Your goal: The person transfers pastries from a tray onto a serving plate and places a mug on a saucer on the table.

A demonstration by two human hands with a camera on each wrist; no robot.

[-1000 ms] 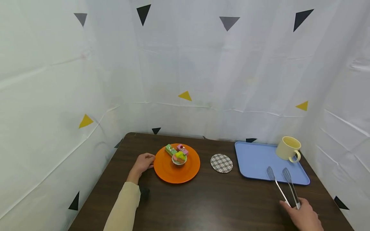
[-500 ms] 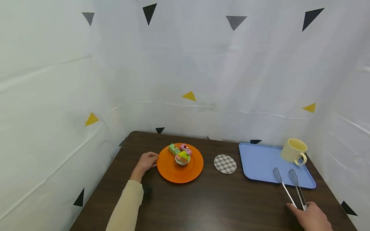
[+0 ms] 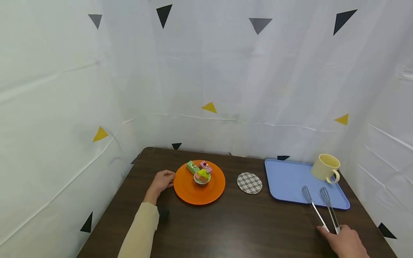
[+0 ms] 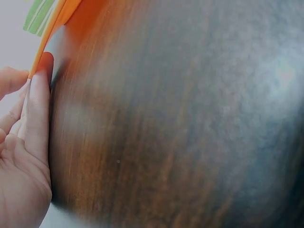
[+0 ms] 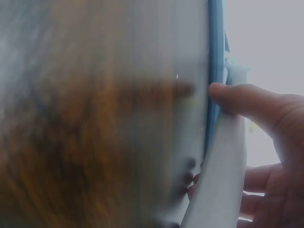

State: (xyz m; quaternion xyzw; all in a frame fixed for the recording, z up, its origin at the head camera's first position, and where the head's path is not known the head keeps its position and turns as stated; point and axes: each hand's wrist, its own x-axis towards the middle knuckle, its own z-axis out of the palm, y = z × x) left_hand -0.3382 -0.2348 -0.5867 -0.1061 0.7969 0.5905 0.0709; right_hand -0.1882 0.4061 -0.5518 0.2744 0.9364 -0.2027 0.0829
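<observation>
My left hand (image 3: 162, 181) pinches the left rim of an orange plate (image 3: 187, 194). In the left wrist view the thumb lies above the plate's rim (image 4: 45, 40) and a finger beneath it. On the plate are a green cake slice (image 3: 193, 167), a pink cake slice (image 3: 205, 166) and a small cup pastry (image 3: 202, 177) with a yellow topping. My right hand (image 3: 347, 243) holds metal tongs (image 3: 318, 215) by their pale handles. The tongs' arms are spread apart, with slotted ends over the front part of a blue tray (image 3: 285, 181).
A yellow mug (image 3: 324, 167) stands on the tray's back right corner. Between plate and tray lies a round checked coaster (image 3: 249, 183). The dark wooden table (image 3: 238, 225) meets white sheeting (image 3: 226, 71) behind, with more sheeting on both sides.
The head view has shifted slightly. Both hands, the plate and the tongs keep their places on the table.
</observation>
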